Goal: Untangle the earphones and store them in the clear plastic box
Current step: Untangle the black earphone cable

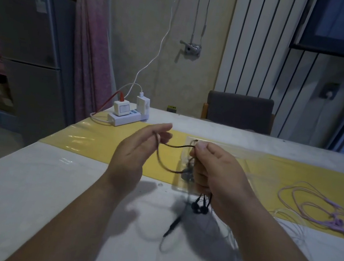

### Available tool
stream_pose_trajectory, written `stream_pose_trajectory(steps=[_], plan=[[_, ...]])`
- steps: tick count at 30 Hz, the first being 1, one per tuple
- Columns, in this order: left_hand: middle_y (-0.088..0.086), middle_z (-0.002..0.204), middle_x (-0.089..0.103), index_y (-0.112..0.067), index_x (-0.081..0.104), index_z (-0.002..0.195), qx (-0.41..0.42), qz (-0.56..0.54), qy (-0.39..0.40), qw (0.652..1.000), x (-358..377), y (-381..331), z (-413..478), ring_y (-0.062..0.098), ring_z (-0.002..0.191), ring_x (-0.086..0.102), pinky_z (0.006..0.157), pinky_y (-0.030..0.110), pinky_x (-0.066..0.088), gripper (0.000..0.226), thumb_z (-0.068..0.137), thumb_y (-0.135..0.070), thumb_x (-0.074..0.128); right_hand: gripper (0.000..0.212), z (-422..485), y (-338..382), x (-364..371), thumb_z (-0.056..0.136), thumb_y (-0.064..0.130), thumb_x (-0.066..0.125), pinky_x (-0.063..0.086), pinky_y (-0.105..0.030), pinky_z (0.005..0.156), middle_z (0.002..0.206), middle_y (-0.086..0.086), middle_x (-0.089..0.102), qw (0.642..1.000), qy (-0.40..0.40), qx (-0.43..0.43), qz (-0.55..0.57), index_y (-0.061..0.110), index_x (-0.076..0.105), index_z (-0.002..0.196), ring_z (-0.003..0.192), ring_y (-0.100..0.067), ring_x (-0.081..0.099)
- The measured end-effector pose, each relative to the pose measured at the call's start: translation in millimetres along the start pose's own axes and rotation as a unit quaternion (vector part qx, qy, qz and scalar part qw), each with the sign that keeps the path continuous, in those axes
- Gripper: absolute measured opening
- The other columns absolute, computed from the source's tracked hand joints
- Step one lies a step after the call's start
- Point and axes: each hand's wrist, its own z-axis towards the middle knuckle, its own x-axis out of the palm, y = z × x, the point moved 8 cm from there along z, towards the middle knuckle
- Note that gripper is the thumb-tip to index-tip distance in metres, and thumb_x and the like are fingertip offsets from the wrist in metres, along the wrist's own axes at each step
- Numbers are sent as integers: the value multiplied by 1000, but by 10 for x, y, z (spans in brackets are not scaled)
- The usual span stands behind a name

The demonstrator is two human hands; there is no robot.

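Note:
I hold black earphones above the table in both hands. My right hand grips a bundle of the black cord, with the two earbuds and a blurred plug end dangling below it. My left hand pinches the cord between thumb and fingers, and a loop of cord spans the gap between my hands. The clear plastic box lies flat on the yellow mat, mostly behind my right hand. Something dark shows inside it, too hidden to identify.
Purple earphones lie tangled on the yellow mat at the right, with a thin white cord below them. A white power strip with chargers sits at the table's far left corner. A chair stands behind the table.

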Motion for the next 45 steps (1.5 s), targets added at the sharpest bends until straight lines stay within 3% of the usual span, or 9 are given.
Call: stream_pose_trajectory(steps=[4,8,11,16,20,24,27,38,45], plan=[[9,125,65,-15,57,131,-14,-73,78,994,91,55,-14,27,118,59,98,39,45,90,79,-84,29,30,0,-2,-7,101,28,46,24,-20,41,51,7,33,998,-23,-18,-63,18,58,75,48,-16,32],[5,114,68,-21,62,121,-37,-37,52,997,82,42,-1,22,105,64,87,34,49,43,87,-45,53,31,5,-34,-9,101,31,48,27,-22,42,59,-5,41,995,-23,-18,-90,23,62,74,50,-16,34],[-3,109,67,-32,63,115,-64,2,46,997,100,123,-4,14,100,64,81,27,52,52,68,-9,57,28,-7,-19,19,101,29,47,26,-22,44,53,5,40,996,-6,-16,-92,17,62,80,48,-13,32],[-6,114,65,-37,60,122,-99,28,108,989,188,234,-17,14,103,63,87,37,55,63,66,-9,69,29,-36,-5,120,102,22,44,22,-18,41,47,10,30,997,55,-11,-53,10,58,79,42,-7,23],[-14,96,70,-34,69,97,-130,29,170,976,278,181,-82,2,82,59,70,14,46,53,57,-5,51,29,-37,-7,123,102,20,45,19,-18,41,46,11,27,997,57,-11,-52,11,57,76,42,-7,20],[-4,96,67,-13,69,107,-229,90,250,936,334,299,-63,8,90,56,69,16,42,31,92,0,45,30,-19,-6,92,101,23,47,20,-19,42,46,13,30,997,42,-18,-65,12,61,77,41,-5,22],[-5,91,74,-19,76,86,-233,79,211,946,272,321,-23,6,90,63,86,26,46,32,90,-40,52,32,-17,11,80,100,25,49,22,-20,43,45,15,34,995,33,-33,-85,17,63,73,41,-5,24],[14,93,71,-25,68,65,-158,-20,48,986,80,141,3,25,96,58,86,40,38,10,72,-25,61,18,-24,83,10,94,5,38,24,-22,42,55,-1,35,964,24,25,263,5,54,87,42,-9,30],[4,55,42,-10,44,79,-158,-197,-59,966,-69,171,43,23,56,56,69,40,46,24,102,-13,38,19,-5,63,-35,97,32,48,47,-41,59,56,2,60,959,-59,-75,-267,29,62,85,59,-28,58]])
